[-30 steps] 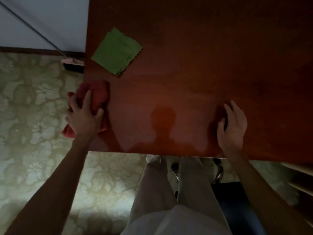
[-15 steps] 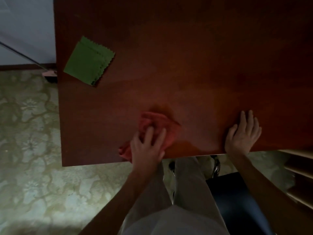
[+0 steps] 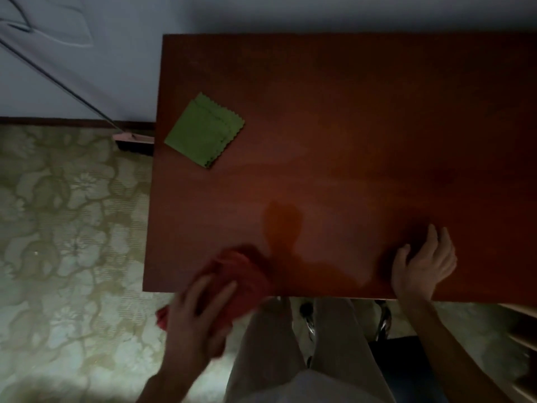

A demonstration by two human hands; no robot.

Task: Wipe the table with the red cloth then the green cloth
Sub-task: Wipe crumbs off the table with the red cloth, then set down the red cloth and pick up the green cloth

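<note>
No writing is being shown. The red cloth, bunched, is being gripped by the left hand at the table's near edge, partly overhanging it. The right hand is being rested loose on that edge. The green cloth, folded, is lying diagonally near the left edge.

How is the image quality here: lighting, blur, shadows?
Head view: dim overall, the table darkest at its far side; left hand and red cloth motion-blurred; right hand and green cloth sharp; a soft shadow lies on the tabletop between the hands.
</note>
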